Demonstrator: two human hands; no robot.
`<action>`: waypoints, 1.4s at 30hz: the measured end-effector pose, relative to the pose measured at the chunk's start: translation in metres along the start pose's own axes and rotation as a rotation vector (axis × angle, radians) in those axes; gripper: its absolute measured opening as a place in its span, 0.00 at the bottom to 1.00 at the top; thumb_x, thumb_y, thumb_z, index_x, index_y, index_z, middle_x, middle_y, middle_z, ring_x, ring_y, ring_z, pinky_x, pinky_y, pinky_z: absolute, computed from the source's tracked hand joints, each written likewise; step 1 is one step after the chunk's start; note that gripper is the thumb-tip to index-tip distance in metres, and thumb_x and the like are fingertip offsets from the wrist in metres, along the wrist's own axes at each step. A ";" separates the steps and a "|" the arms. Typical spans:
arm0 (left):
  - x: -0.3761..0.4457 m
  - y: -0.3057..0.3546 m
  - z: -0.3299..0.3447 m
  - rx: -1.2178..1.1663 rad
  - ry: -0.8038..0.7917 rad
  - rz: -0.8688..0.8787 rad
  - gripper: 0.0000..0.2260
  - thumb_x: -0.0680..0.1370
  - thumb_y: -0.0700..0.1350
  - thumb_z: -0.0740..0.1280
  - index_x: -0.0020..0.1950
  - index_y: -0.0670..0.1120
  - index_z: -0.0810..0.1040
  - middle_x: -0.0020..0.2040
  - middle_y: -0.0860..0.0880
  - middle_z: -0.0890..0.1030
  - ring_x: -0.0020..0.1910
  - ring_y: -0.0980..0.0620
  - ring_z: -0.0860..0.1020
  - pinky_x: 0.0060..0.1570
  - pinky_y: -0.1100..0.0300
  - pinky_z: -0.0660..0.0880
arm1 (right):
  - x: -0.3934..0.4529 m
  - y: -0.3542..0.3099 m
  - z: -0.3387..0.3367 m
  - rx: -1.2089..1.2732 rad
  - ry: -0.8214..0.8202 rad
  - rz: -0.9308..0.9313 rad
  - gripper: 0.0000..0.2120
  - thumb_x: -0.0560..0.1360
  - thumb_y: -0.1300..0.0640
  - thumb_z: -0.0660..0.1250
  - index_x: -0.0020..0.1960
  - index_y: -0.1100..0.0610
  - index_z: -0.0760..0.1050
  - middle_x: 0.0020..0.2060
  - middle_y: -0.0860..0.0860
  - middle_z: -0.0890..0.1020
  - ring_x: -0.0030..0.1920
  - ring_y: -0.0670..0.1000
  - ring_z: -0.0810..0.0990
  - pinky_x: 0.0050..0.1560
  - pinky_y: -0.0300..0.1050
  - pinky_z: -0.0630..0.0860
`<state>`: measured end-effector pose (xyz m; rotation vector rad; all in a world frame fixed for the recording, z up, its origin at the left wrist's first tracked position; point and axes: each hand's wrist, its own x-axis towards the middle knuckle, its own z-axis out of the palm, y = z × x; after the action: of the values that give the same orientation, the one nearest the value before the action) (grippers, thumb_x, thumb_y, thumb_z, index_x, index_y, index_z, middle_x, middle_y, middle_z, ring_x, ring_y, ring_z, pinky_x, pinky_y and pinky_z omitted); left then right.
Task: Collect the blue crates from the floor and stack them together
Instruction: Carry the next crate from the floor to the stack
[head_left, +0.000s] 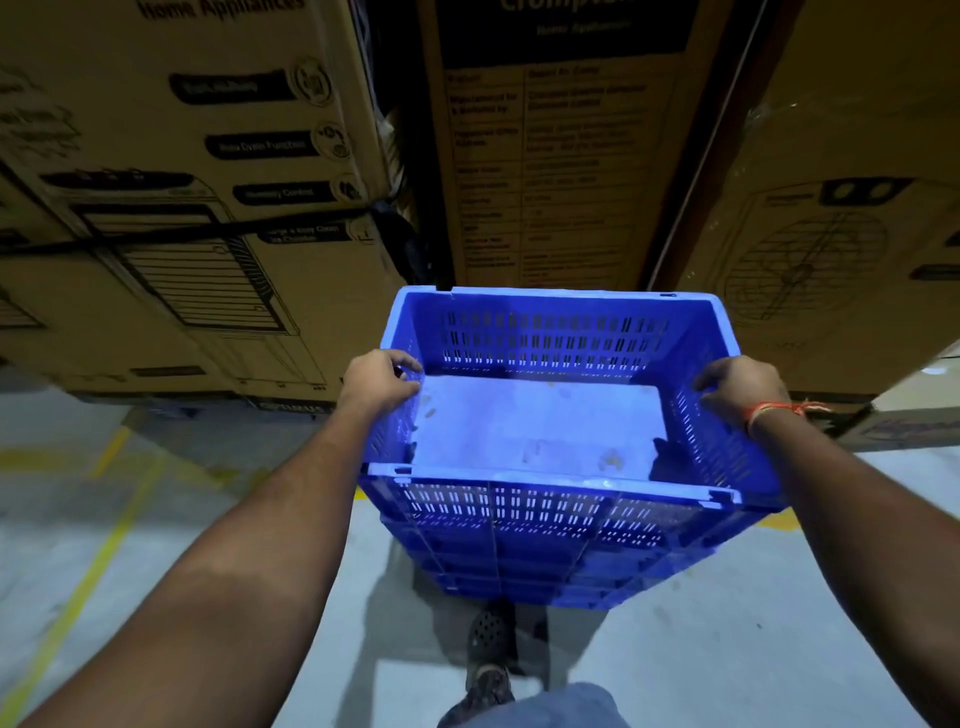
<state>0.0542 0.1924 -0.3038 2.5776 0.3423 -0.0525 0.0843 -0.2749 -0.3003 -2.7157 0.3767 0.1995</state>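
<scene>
blue crate (545, 415) sits atop a stack (545, 561) of more crates on the floor, in front of cardboard boxes (182, 182). left hand (382, 382) grips its left rim, fingers curled over; right hand (743, 387) grips the right rim. looks like the seating step, prob. next: check it's nested square w/ the stack, then let go & fetch another.

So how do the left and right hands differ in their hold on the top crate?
The left hand curls over the top crate's left rim with a bare wrist. The right hand grips the right rim and wears an orange thread at the wrist. Both hold the same blue crate at mid-side.
</scene>
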 end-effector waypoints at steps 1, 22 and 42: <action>-0.001 0.001 0.000 -0.010 0.002 -0.010 0.07 0.71 0.45 0.75 0.47 0.55 0.84 0.36 0.55 0.80 0.34 0.57 0.78 0.35 0.66 0.71 | -0.002 0.000 0.001 0.002 0.009 0.000 0.08 0.67 0.62 0.72 0.42 0.49 0.82 0.38 0.55 0.82 0.29 0.54 0.82 0.28 0.39 0.75; 0.010 -0.005 0.001 0.020 -0.016 0.001 0.05 0.72 0.47 0.76 0.47 0.53 0.86 0.37 0.52 0.82 0.32 0.55 0.78 0.35 0.63 0.71 | -0.007 -0.010 -0.005 0.041 0.002 0.003 0.09 0.67 0.63 0.72 0.40 0.49 0.81 0.41 0.54 0.83 0.33 0.53 0.81 0.30 0.38 0.73; 0.014 -0.004 0.000 0.049 -0.044 0.009 0.05 0.71 0.47 0.76 0.44 0.55 0.85 0.37 0.55 0.80 0.35 0.55 0.77 0.38 0.62 0.71 | -0.004 -0.008 -0.001 0.084 -0.003 0.010 0.09 0.67 0.64 0.72 0.40 0.49 0.81 0.45 0.53 0.81 0.37 0.54 0.81 0.28 0.38 0.73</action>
<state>0.0664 0.1987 -0.3070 2.6217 0.3169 -0.1158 0.0830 -0.2671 -0.2956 -2.6313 0.3891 0.1868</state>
